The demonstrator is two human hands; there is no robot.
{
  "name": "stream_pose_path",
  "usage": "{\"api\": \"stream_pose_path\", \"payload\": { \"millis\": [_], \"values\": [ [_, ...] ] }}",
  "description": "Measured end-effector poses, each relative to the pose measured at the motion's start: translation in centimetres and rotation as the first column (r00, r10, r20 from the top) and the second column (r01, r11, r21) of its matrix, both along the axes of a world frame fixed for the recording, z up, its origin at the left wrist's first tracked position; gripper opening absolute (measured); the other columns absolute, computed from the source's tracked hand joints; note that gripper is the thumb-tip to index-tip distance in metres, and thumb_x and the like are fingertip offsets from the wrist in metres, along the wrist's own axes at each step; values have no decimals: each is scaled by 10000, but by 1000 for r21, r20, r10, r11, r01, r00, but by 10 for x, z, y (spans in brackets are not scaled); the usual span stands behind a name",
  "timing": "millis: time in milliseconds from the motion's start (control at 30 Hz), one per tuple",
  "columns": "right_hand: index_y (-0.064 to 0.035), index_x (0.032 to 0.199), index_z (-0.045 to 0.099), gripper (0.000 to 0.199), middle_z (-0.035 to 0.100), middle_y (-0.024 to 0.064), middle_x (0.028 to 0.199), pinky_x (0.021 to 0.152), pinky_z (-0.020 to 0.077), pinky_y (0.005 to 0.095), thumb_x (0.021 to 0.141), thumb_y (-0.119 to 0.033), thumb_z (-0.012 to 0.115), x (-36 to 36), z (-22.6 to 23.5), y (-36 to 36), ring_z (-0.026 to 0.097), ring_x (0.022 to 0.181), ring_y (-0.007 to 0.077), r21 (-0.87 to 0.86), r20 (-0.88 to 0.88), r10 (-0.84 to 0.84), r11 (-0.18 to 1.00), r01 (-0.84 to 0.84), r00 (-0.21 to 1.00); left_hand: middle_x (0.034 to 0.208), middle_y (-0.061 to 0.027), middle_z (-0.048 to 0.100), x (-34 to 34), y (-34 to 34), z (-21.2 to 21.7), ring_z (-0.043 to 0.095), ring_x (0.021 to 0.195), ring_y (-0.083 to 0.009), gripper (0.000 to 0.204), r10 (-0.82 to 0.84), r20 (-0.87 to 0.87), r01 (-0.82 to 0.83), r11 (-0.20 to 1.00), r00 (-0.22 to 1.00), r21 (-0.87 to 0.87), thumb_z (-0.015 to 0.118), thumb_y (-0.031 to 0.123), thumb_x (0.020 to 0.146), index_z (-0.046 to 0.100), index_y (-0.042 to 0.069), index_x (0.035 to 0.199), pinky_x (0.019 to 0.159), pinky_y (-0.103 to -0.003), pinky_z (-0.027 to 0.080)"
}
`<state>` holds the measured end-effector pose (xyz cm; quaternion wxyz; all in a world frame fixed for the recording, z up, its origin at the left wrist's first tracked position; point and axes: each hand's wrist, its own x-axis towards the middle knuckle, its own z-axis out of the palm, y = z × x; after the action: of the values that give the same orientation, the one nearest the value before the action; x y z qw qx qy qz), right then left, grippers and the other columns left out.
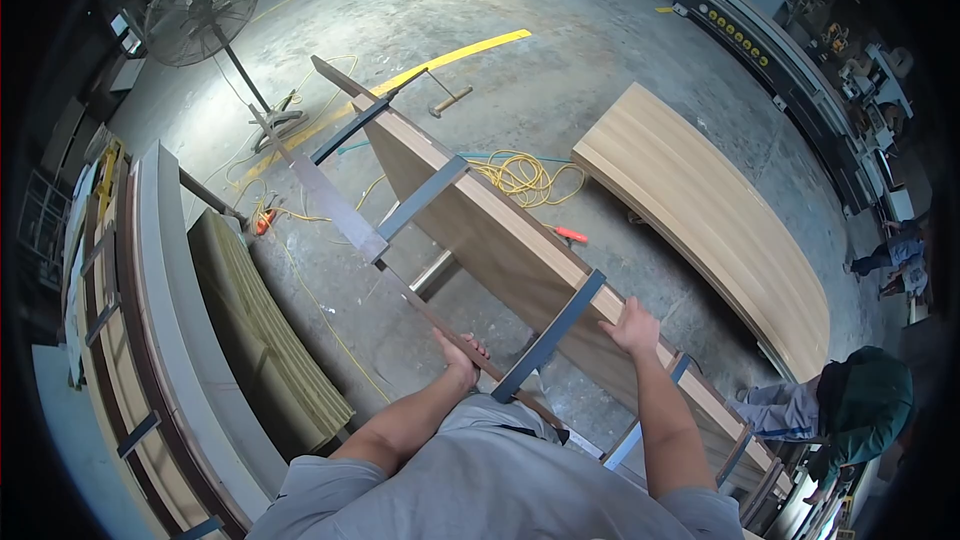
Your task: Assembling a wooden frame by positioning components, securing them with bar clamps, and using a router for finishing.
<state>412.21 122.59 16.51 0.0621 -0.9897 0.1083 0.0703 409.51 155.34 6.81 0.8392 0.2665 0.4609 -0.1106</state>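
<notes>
A long wooden panel (520, 230) stands on edge, running diagonally from far left to near right. Blue-grey flat bars (552, 335) reach across from its top edge toward a thin brown strip (425, 308) near my body. My left hand (461, 352) is closed round this strip, its fingers curled at the side. Over the panel's pale top edge lies my right hand (632, 328), gripping it beside one of the bars; its fingertips are partly hidden. A flat greyish piece (338, 205) sits at the strip's far end.
Stacked wooden panels (710, 200) lie to the right. A bent-over person in a dark green top (865, 405) is at the lower right. Ahead are a coiled yellow cord (525, 178), a red-handled tool (571, 235) and a hammer (452, 100). A pedestal fan (203, 10) stands far left; more panels (205, 320) stand nearer.
</notes>
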Motion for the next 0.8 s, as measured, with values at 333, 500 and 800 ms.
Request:
{"api": "stream_pose_path", "payload": {
  "millis": [333,500,800],
  "values": [
    [-93,991,502,635,637,148,971,759,522,456,618,-517,790,0,-4,1,644,893,351,-7,26,-23,1000,23,999,584,-60,429,-4,5,-5,458,553,-243,785,-36,43,37,998,998,-44,211,863,794,411,104,771,551,-391,424],
    [-92,999,505,645,636,144,969,755,523,454,613,-521,792,1,-3,2,643,892,347,-13,17,-32,999,32,999,627,-67,462,-3,8,-2,486,585,-253,805,-65,28,66,997,997,-30,205,871,787,431,98,798,588,-395,450],
    [-86,998,509,650,628,141,960,742,523,449,607,-520,796,-1,-8,1,639,886,346,-11,54,-14,1000,15,998,668,-89,504,-3,11,-5,540,633,-280,848,-104,13,104,994,995,-24,191,892,762,437,84,831,627,-422,484]
  ]
}}
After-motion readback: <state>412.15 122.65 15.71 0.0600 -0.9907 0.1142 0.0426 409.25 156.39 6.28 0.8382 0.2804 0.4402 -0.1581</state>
